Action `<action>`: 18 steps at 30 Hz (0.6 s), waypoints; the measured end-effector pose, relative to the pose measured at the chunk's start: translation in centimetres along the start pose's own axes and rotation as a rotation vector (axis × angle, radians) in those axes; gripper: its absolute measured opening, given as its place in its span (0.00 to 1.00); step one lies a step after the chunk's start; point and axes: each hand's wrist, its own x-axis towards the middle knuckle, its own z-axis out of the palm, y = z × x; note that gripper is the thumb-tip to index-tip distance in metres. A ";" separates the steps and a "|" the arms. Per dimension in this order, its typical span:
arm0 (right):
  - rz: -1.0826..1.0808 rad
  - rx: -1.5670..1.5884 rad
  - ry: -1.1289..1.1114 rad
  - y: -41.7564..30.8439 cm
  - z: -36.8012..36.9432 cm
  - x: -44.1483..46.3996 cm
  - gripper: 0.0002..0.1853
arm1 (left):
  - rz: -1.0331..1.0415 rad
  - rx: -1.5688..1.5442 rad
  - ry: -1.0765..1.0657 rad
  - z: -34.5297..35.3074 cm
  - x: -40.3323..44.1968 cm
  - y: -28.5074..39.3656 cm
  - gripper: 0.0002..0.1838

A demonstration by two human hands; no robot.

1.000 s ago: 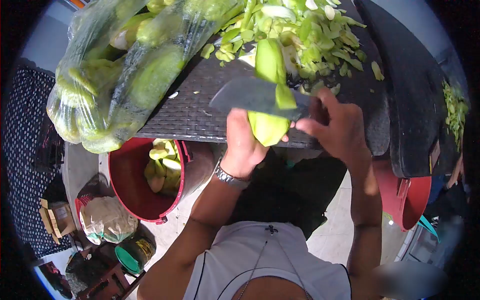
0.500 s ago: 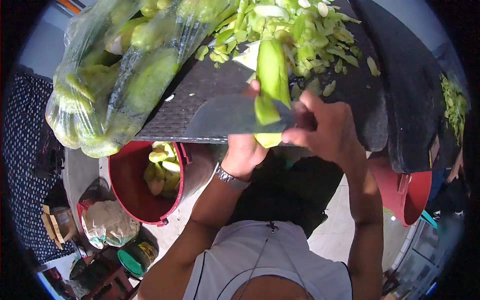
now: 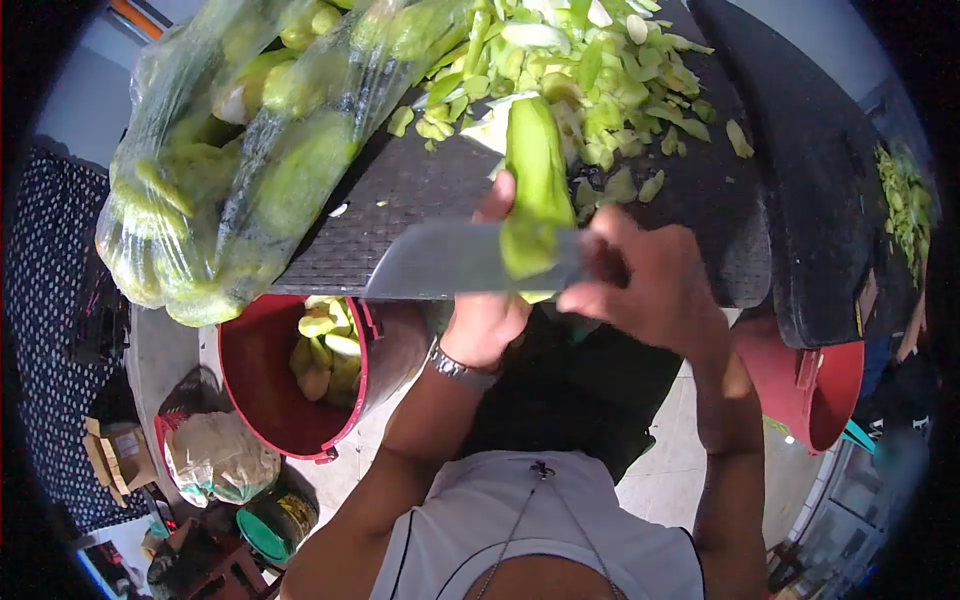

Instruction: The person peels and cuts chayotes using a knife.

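Observation:
My left hand (image 3: pixel 487 325), with a metal watch on its wrist, is closed round the near end of a long, bright green vegetable (image 3: pixel 533 150); its exact kind is unclear. My right hand (image 3: pixel 650 270) grips the dark handle of a broad-bladed knife (image 3: pixel 430 262). The blade lies crosswise over the vegetable's near part, with a green piece showing against it. Beyond the vegetable, a heap of pale green peelings (image 3: pixel 610 80) covers the far part of the dark table (image 3: pixel 690 215). The knife and right fingers are somewhat blurred.
A clear plastic bag (image 3: pixel 215 200) of green produce sits at the table's left. Below, a red bucket (image 3: pixel 290 410) holds pale pieces; another red bucket (image 3: pixel 835 395) stands at right. A sack (image 3: pixel 220 450) and a green-lidded container (image 3: pixel 265 530) are on the floor.
The knife and my right hand have shifted slightly toward me, along the vegetable. The vegetable's far end also sits a little lower in view. Both hands keep their holds.

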 end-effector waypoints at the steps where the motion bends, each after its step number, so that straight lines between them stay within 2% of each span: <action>1: -0.041 0.028 -0.061 -0.5 0.3 -0.3 0.30 | -0.097 -0.075 -0.176 -1.1 0.7 0.2 0.32; 3: -0.101 -0.026 -0.024 -0.3 0.7 -0.1 0.32 | -0.063 -0.118 -0.152 -1.1 1.1 0.1 0.34; 7: -0.135 -0.035 0.067 0.8 1.1 0.5 0.34 | -0.072 0.040 -0.173 -0.5 -0.5 0.9 0.36; 9: -0.042 -0.085 0.160 2.9 0.5 1.6 0.33 | -0.130 0.007 -0.136 -1.0 -1.6 1.5 0.37; 10: 0.001 -0.110 0.203 3.4 0.2 1.9 0.33 | -0.096 0.044 -0.212 -1.5 -1.3 1.8 0.37; 13: -0.060 -0.026 0.078 1.5 0.8 0.7 0.33 | -0.008 0.012 -0.098 -1.7 -0.9 0.7 0.36; 14: -0.090 0.059 0.017 0.7 1.0 0.4 0.33 | 0.072 0.115 -0.004 -0.9 -0.4 0.3 0.33; 18: -0.095 0.056 0.119 2.1 1.4 1.4 0.32 | 0.040 -0.091 -0.085 -0.6 -1.6 0.3 0.32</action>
